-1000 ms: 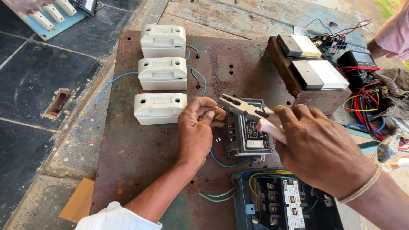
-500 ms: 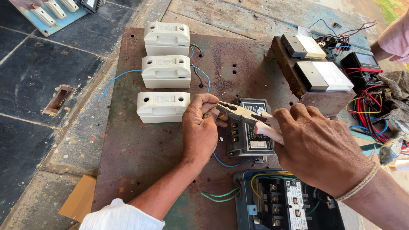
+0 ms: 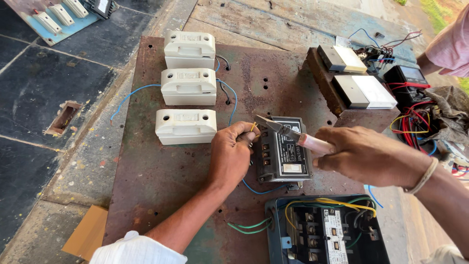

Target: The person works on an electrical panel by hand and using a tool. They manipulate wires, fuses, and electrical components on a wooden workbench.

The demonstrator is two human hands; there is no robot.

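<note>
My left hand (image 3: 232,154) pinches a thin yellow wire (image 3: 253,127) at the left side of a small black terminal unit (image 3: 284,155) mounted on a rusty metal board (image 3: 161,171). My right hand (image 3: 364,155) grips the pink handles of a pair of pliers (image 3: 288,132). The plier jaws point left and meet the yellow wire just above my left fingertips. A blue wire (image 3: 264,189) runs from under the unit.
Three white ceramic fuse holders (image 3: 188,87) stand in a column at the board's upper left. An open black switch box (image 3: 325,232) with coloured wires lies at the bottom. Two boxed devices (image 3: 359,80) and tangled wires (image 3: 415,117) sit right. Another person's sleeve (image 3: 452,46) shows top right.
The plier jaws have dropped and moved left onto the yellow wire. My left hand has shifted slightly and keeps its pinch on the wire. The view has tilted a little.
</note>
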